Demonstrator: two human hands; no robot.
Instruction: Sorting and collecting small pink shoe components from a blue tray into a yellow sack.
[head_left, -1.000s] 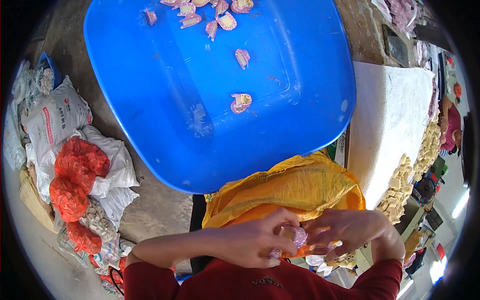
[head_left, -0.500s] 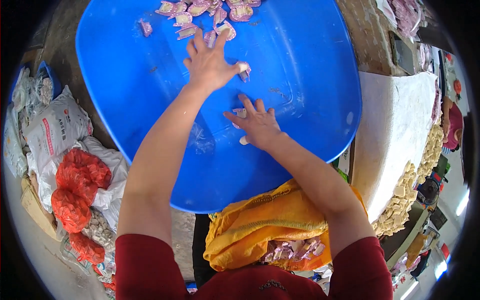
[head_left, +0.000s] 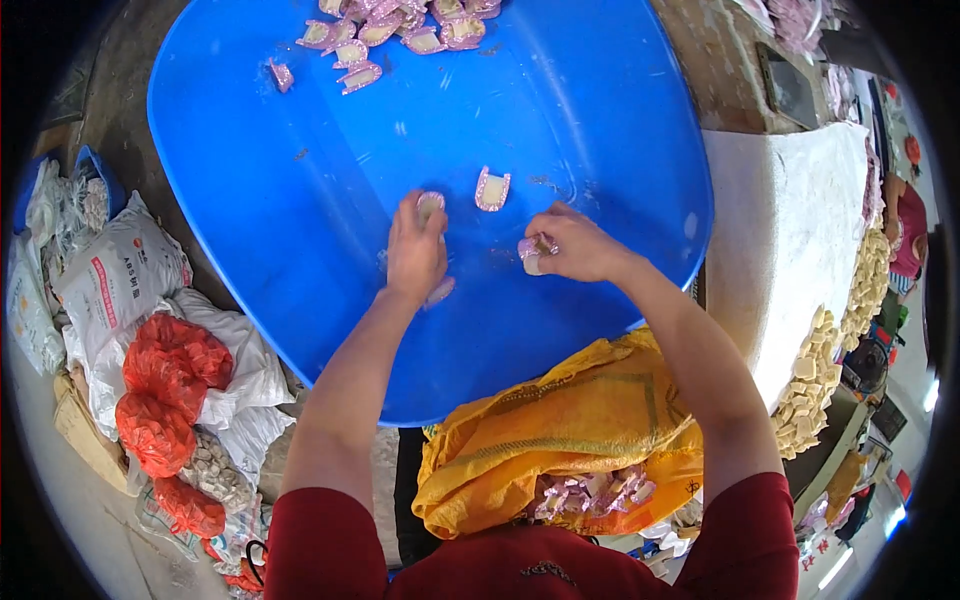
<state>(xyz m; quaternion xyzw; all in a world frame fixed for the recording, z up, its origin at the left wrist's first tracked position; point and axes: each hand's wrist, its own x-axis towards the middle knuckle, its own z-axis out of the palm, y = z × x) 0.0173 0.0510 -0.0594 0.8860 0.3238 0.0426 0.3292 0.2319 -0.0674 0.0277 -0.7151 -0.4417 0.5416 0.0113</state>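
Note:
Over a large blue tub (head_left: 480,350), my left hand (head_left: 416,250) is closed on a small U-shaped piece (head_left: 430,204) with a pink glittery rim and a pale middle. By the heel of that hand, another pinkish piece (head_left: 441,291) shows in part. My right hand (head_left: 578,246) is closed on a similar piece (head_left: 534,256), its fingers curled over the top. Between the hands and slightly farther off, one loose piece (head_left: 492,189) lies in the tub. A heap of the same pieces (head_left: 400,22) rests at the tub's far end, with a single piece (head_left: 281,76) left of it.
An orange woven sack (head_left: 560,430) with more pink pieces (head_left: 595,492) in its mouth lies against me. White sacks (head_left: 125,265) and red bags (head_left: 165,380) stand at left. At right are a white-covered surface (head_left: 785,220), beige blocks (head_left: 808,395) and another person (head_left: 907,240).
My left hand has drawn back from the far heap and closed on a piece. My right hand has moved right and closed on another. The outstretched fingers are now curled.

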